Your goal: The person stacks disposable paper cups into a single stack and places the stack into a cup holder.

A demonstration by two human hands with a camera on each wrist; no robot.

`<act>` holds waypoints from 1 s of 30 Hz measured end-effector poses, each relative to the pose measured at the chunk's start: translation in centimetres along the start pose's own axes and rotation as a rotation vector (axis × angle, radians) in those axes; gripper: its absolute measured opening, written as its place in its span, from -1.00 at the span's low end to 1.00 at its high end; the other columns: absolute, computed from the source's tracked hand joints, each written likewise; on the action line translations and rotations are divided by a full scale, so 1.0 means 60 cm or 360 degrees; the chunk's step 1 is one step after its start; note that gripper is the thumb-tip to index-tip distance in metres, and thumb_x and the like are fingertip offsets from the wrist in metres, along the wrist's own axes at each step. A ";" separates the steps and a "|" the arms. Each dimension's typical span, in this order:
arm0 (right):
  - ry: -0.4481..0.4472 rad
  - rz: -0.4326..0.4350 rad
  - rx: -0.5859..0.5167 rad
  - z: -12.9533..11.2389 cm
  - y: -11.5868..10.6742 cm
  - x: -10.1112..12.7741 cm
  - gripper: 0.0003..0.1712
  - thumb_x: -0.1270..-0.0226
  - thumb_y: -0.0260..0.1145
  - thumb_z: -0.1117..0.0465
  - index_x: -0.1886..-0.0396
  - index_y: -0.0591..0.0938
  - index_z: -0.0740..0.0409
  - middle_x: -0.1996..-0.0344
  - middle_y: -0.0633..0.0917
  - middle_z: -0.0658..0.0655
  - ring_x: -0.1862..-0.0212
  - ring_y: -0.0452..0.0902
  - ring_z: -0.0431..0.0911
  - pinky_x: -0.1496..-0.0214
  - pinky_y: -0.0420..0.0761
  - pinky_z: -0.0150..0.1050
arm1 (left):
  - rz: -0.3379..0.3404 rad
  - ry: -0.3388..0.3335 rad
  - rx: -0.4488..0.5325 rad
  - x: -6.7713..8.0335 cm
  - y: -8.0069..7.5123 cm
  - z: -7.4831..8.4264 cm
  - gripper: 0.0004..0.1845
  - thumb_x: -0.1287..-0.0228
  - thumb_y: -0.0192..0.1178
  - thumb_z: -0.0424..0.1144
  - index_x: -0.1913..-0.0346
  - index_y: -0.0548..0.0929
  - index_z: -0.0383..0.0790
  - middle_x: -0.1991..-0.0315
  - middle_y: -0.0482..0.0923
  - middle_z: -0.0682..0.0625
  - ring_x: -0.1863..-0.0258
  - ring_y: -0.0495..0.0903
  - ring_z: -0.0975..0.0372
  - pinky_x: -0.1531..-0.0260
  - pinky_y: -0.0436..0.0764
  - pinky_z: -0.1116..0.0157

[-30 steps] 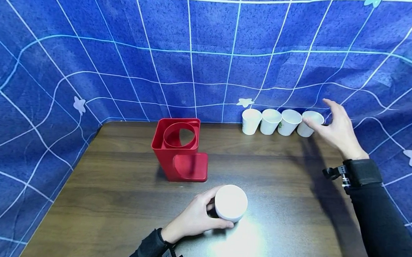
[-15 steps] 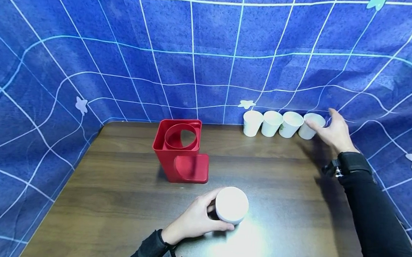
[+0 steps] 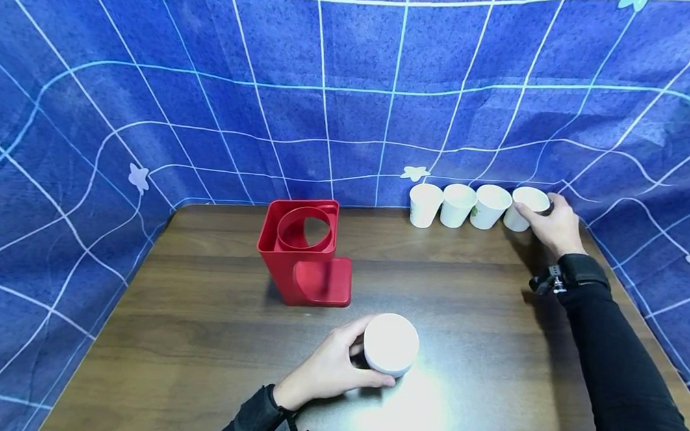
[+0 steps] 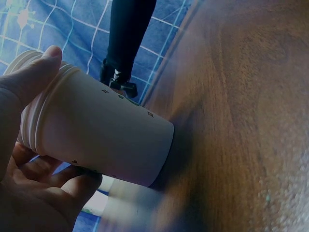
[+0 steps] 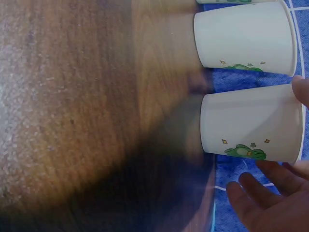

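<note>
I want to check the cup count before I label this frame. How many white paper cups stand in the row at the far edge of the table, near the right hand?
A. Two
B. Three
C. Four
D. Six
C. The head view shows four white cups in the row at the far edge of the table, and the right hand is at the rightmost cup.

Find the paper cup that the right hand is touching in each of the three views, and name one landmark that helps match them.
Head: the cup is far right in the back row, at the right hand.
Left wrist: cannot tell; only a blurred white shape at the bottom edge.
Right wrist: the lower cup, fingers beside it.
Shared landmark: the wooden table.
</note>
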State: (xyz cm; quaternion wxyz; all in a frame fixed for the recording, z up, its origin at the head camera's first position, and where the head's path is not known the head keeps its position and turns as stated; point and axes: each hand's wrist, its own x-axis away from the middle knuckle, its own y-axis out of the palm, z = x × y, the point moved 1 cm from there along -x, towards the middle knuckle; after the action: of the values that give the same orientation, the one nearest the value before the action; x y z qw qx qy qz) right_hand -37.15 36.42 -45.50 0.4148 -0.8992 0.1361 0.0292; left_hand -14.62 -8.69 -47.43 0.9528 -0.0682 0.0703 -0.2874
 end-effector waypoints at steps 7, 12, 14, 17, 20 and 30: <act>-0.0015 0.0039 -0.0019 0.000 0.002 0.015 0.10 -0.37 0.28 -0.32 -0.51 0.23 0.46 -0.39 0.37 0.59 -0.40 0.24 0.52 -0.45 0.26 0.33 | 0.0003 -0.0012 -0.0008 0.003 -0.001 0.000 -0.12 -0.03 0.62 -0.27 -0.43 0.44 0.09 -0.32 0.53 0.05 -0.26 0.59 0.22 -0.26 0.58 0.36; -0.0041 0.0060 -0.0056 -0.003 -0.005 0.035 0.03 -0.38 0.31 -0.28 -0.49 0.28 0.41 -0.35 0.43 0.56 -0.37 0.31 0.46 -0.38 0.32 0.30 | 0.0006 -0.0010 -0.0017 0.003 -0.001 0.000 -0.12 -0.03 0.62 -0.27 -0.43 0.44 0.07 -0.32 0.54 0.05 -0.25 0.60 0.22 -0.26 0.58 0.36; -0.0056 0.0079 -0.0065 -0.004 -0.009 0.047 -0.02 -0.37 0.33 -0.26 -0.47 0.33 0.39 -0.30 0.48 0.54 -0.31 0.39 0.40 -0.30 0.39 0.22 | 0.0001 -0.0012 -0.0014 0.002 -0.001 0.000 -0.12 -0.03 0.62 -0.27 -0.43 0.44 0.08 -0.32 0.53 0.05 -0.25 0.59 0.22 -0.27 0.58 0.36; -0.0066 0.0105 -0.0081 -0.004 -0.016 0.068 -0.05 -0.37 0.35 -0.23 -0.46 0.35 0.38 -0.28 0.51 0.53 -0.28 0.42 0.37 -0.26 0.40 0.19 | -0.0005 0.0001 -0.0002 0.002 0.000 0.001 -0.12 -0.03 0.62 -0.27 -0.44 0.44 0.06 -0.32 0.53 0.04 -0.26 0.59 0.22 -0.27 0.57 0.36; -0.0068 0.0126 -0.0080 -0.007 -0.027 0.093 -0.06 -0.36 0.37 -0.21 -0.48 0.35 0.33 -0.31 0.51 0.50 -0.31 0.42 0.33 -0.27 0.40 0.11 | -0.0005 0.0023 -0.0008 0.002 0.001 0.001 -0.13 -0.05 0.62 -0.25 -0.44 0.44 0.04 -0.32 0.53 0.03 -0.25 0.60 0.22 -0.26 0.58 0.36; -0.0095 0.0101 -0.0342 -0.009 -0.065 0.186 -0.16 -0.35 0.45 -0.03 -0.47 0.37 0.27 0.03 0.60 -0.24 0.21 0.44 -0.73 0.20 0.45 -0.77 | -0.0007 -0.0023 -0.0027 -0.001 0.001 0.003 -0.14 -0.03 0.63 -0.24 -0.42 0.46 0.09 -0.31 0.55 0.08 -0.25 0.59 0.24 -0.27 0.57 0.36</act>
State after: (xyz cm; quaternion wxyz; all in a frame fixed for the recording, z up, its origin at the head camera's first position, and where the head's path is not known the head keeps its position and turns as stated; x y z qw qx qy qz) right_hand -25.42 35.99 -44.09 0.3187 -0.9325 0.1482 0.0834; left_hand -14.59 -8.61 -47.26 0.9520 -0.0785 0.0658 -0.2885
